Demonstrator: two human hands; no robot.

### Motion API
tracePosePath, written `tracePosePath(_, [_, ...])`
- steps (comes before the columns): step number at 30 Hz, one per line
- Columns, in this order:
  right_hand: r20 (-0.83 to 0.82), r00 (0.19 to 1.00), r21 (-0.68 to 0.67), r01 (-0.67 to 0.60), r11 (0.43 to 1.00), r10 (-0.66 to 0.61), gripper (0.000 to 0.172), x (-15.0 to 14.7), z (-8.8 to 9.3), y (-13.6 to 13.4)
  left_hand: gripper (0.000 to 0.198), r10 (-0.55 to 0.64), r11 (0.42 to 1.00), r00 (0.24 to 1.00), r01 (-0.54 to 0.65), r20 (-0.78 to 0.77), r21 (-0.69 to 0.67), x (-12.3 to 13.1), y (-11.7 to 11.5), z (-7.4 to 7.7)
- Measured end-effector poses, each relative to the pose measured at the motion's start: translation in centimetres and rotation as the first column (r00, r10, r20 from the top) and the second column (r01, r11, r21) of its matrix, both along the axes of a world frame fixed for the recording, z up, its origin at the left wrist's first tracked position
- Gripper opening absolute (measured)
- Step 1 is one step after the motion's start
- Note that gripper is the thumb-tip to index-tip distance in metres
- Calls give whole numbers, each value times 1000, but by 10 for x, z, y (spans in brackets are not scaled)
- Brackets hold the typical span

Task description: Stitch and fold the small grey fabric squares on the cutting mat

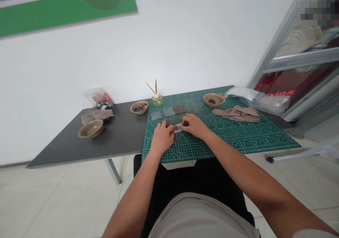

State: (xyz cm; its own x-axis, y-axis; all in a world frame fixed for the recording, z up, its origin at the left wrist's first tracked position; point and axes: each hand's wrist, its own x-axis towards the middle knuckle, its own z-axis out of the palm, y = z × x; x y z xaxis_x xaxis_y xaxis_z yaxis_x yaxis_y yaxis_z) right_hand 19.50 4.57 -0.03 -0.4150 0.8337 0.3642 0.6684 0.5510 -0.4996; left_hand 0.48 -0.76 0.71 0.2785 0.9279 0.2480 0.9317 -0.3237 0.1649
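Mat (pixel 190 144) green (white grid lines); strip (pixel 178 128) whitish grey.

A dark grey worktop (pixel 124 139), supported by a grey leg (pixel 113 172), is set against a plain white wall (pixel 185 43). Pale floor tiles (pixel 66 195) are laid below. A green-edged panel (pixel 66 13) is mounted upper left; a grey frame (pixel 270 54) is seen right.

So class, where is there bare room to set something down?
The dark table is bare between the leftmost bowl and the green mat; so is the mat's front right, nearer than the folded brown cloth. It's crowded where the left hand and right hand hold the pale strip, with small squares just beyond.
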Motion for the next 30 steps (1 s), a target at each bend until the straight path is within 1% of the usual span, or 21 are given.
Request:
tracePosePath(4, [8,998,-8,-60,998,60,14,-1,2,-1,31,-1,1000,1000,1,1,-2,0,1,0])
tracePosePath(7, [5,996,-28,-86,996,86,16,0,3,-2,30,6,1000,1000,-6,4,-11,-1,1,-1])
tracePosePath(10, [-8,998,-21,-57,998,57,18,0,3,-2,31,0,1000,1000,0,14,-4,-1,1,-2])
tracePosePath(13, [-6,1000,-2,-23,1000,23,16,0,2,-1,31,-6,1000,1000,6,16,2,-1,1,-2])
tracePosePath(18, [1,998,1,-57,998,57,10,0,1,0,32,-10,1000,1000,10,13,8,-1,2,-3])
tracePosePath(22, [-3,999,-5,-53,999,53,12,1,1,-2,31,-20,999,999,19,26,28,-2,2,-4])
tracePosePath(25, [-1,1000,-4,-24,1000,24,14,1,0,-1,32,-29,999,999,28,30,30,-3,3,-4])
tracePosePath(28, [-7,1000,3,15,1000,-15,12,0,-1,0,32,-32,999,999,31,30,31,-4,4,-5])
tracePosePath(30, [-3,1000,13,0,1000,0,10,-1,-1,0,31,-28,999,999,27,28,35,-4,4,-5])
